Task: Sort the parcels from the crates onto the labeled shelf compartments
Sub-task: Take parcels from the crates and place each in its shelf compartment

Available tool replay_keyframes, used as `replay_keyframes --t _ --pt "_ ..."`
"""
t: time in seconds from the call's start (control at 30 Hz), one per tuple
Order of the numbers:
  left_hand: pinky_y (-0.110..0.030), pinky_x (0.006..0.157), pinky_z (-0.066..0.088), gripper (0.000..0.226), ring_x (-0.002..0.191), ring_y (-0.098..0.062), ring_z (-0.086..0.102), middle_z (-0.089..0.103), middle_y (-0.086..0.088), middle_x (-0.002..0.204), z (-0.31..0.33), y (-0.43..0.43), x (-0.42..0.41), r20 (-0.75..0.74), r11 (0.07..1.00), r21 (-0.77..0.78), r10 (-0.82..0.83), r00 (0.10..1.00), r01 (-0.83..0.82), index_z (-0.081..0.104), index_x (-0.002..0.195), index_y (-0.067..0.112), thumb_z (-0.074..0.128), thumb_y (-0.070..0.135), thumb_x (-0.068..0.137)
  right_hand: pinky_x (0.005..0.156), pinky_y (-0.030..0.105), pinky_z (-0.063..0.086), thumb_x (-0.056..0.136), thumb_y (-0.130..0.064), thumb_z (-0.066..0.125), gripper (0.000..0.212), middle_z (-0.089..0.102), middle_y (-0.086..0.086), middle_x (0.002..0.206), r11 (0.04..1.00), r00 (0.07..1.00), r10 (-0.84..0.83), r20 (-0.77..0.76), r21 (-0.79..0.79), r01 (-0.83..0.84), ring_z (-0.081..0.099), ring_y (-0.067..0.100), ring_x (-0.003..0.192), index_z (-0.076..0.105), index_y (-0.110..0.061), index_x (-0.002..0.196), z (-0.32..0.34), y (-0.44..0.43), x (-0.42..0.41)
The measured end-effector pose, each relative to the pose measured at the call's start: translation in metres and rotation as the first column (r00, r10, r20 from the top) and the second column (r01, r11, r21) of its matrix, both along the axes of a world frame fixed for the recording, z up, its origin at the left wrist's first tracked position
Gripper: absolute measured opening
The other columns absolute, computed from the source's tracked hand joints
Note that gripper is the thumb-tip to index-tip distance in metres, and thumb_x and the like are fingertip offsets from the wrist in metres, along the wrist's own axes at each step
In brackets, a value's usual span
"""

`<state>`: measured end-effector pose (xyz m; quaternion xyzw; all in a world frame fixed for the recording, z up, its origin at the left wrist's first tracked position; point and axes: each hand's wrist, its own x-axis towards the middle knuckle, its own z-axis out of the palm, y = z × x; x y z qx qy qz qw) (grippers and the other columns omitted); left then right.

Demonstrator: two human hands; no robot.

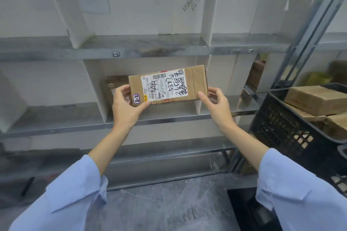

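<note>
**A:** What has hold of it?

**B:** Both hands. The left hand [127, 105] grips the parcel [169, 84] at its 9 o'clock end, thumb on the front face and fingers behind. The right hand [216, 101] pinches the lower corner at the 3 o'clock end, thumb on the edge and fingers curled beside it.

**A:** And where is the parcel?

**B:** It's in the air, in front of the middle shelf [75, 124], label facing the camera. Its long axis runs from 9 to 3 o'clock, and the 3 o'clock end sits a little higher.

**A:** Which compartment is it for?

**B:** Its purple sticker [136, 99] reads 2-2. The shelf tag [116, 54] at 11 o'clock of the parcel reads 1-3. A second tag [250, 50] out at 2 o'clock is too blurred to read.

**A:** So where does it go?

**B:** My guess is 2-2 lies toward 3 o'clock, past the white divider [197, 108] that the parcel's right end now covers. The bay behind the left end already holds a brown box [112, 86].

**A:** Which hand leads?

**B:** Probably the right, as it's nearer that bay. The parcel would have to shift along its own long axis, then go in end or face first. The black crate [281, 124] stands further out at 3 o'clock, near that arm.
</note>
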<state>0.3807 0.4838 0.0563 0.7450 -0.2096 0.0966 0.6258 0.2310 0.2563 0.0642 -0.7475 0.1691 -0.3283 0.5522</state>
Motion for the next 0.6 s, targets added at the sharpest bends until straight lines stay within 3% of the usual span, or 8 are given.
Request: replay_keyframes --t 0.07,0.17,0.27,0.33,0.4,0.47,0.6 --pt "-0.041 0.102 0.048 0.077 0.118 -0.014 0.054 0.055 -0.001 0.130 0.000 0.019 0.011 0.011 0.999 0.014 0.028 1.000 -0.029 0.047 0.127 0.019 0.091 0.015 0.064 0.089 0.017 0.043 0.089 -0.036 0.071 0.059 0.055 -0.013 0.121 0.997 0.997 0.070 -0.013 0.011 -0.070 0.055 0.000 0.112 0.041 -0.027 0.140 -0.001 0.012 0.013" --pt "-0.044 0.105 0.044 0.083 0.122 -0.014 0.051 0.051 0.001 0.134 0.003 0.044 0.021 0.018 1.000 0.005 0.017 1.000 -0.017 0.044 0.132 0.028 0.089 0.018 0.063 0.094 0.023 0.042 0.088 -0.038 0.073 0.077 0.050 -0.014 0.126 0.989 0.990 0.130 -0.053 -0.064 -0.133 0.051 -0.008 0.112 0.026 -0.040 0.149 -0.002 0.029 0.031" --pt "-0.038 0.107 0.041 0.086 0.124 -0.011 0.047 0.048 0.003 0.136 0.007 0.068 0.027 -0.006 1.000 -0.018 -0.001 1.000 0.001 0.039 0.136 0.039 0.083 0.025 0.063 0.086 0.009 0.037 0.088 -0.030 0.073 0.093 0.046 -0.017 0.124 0.969 0.974 0.205 -0.093 -0.117 -0.216 0.047 -0.024 0.101 0.010 -0.043 0.154 0.000 0.049 0.047" --pt "-0.026 0.104 0.040 0.086 0.122 -0.003 0.047 0.047 0.002 0.138 0.008 0.082 0.033 0.001 1.000 -0.024 -0.001 1.000 0.001 0.038 0.139 0.035 0.084 0.018 0.068 0.089 0.012 0.042 0.087 -0.028 0.075 0.101 0.045 -0.016 0.123 0.954 0.957 0.269 -0.114 -0.107 -0.281 0.052 -0.013 0.108 0.002 -0.046 0.154 -0.002 0.060 0.057" --pt "-0.018 0.101 0.039 0.083 0.119 0.004 0.047 0.047 0.005 0.138 0.008 0.095 0.039 0.017 0.999 -0.027 0.023 1.000 -0.023 0.037 0.140 0.029 0.083 0.009 0.074 0.095 0.023 0.047 0.085 -0.026 0.077 0.101 0.045 -0.008 0.132 0.936 0.937 0.323 -0.133 -0.101 -0.337 0.050 0.002 0.119 0.004 -0.049 0.152 -0.006 0.069 0.066" --pt "-0.019 0.103 0.038 0.082 0.120 0.000 0.047 0.047 0.010 0.134 0.008 0.104 0.044 0.030 0.998 -0.028 0.059 0.998 -0.058 0.037 0.141 0.022 0.082 0.007 0.074 0.095 0.021 0.047 0.085 -0.021 0.077 0.091 0.040 -0.006 0.141 0.920 0.923 0.357 -0.140 -0.116 -0.374 0.044 -0.003 0.122 0.016 -0.044 0.149 -0.009 0.081 0.073" --pt "-0.020 0.101 0.043 0.078 0.118 -0.010 0.051 0.046 0.012 0.126 0.009 0.115 0.047 -0.001 0.990 -0.056 0.128 0.992 -0.128 0.038 0.134 0.018 0.084 0.008 0.072 0.092 0.030 0.050 0.083 -0.017 0.079 0.070 0.048 -0.013 0.131 0.927 0.925 0.360 -0.119 -0.066 -0.369 0.051 -0.015 0.106 0.033 -0.030 0.134 -0.017 0.098 0.084"
